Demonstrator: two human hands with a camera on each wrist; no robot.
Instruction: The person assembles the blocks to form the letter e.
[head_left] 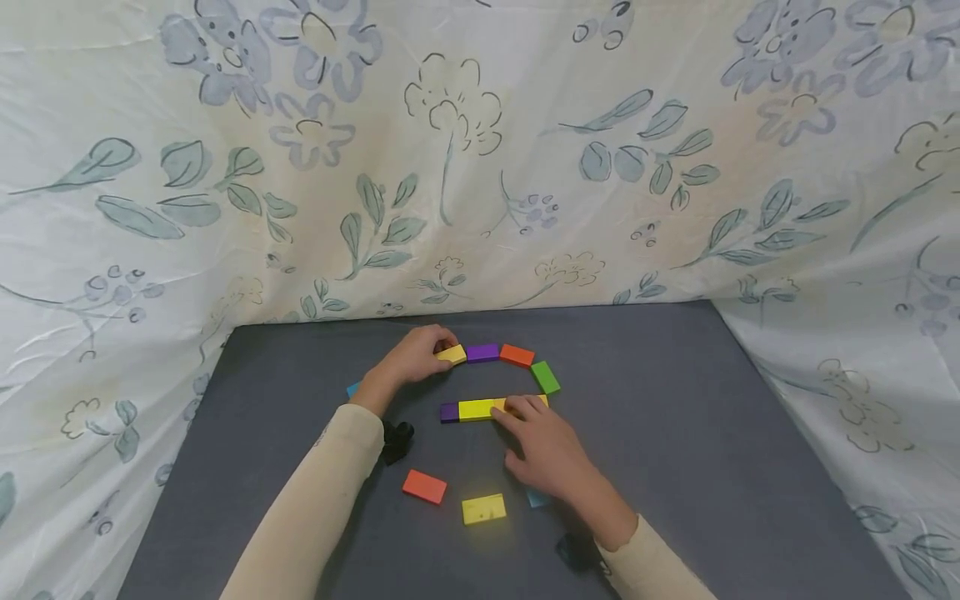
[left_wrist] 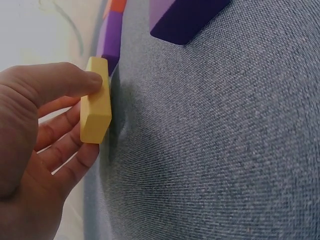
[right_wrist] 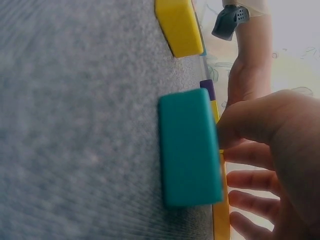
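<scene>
Head view: we find the left hand point(head_left: 415, 354) at upper centre of the bench point(head_left: 675, 417), its fingers gripping the pale block point(head_left: 452, 355). Left wrist view shows the thumb on one face and the other fingers behind. We record this block at the left end of a curve; next to the right come the purple block point(head_left: 482, 353), the orange-red block point(head_left: 517, 356) and the green block point(head_left: 546, 377). Whether pale and purple touch, we cannot tell.

We observe the right hand point(head_left: 551, 446) right of centre, fingers extended and holding nothing, their tips at the straight row point(head_left: 476, 410), which they partly cover. The row runs from the purple end point(head_left: 449, 413) at left through yellow to orange; firm contact cannot be confirmed.

Lower in the frame we note the red block point(head_left: 424, 487) and, to its right, the yellow block point(head_left: 483, 508). The teal block point(right_wrist: 190, 150) lies partly hidden below the right hand in the head view and fills the middle of the right wrist view. We see a blue block point(head_left: 353, 389) mostly covered by the left forearm. Behind the bench hangs a floral cloth point(head_left: 480, 192).
</scene>
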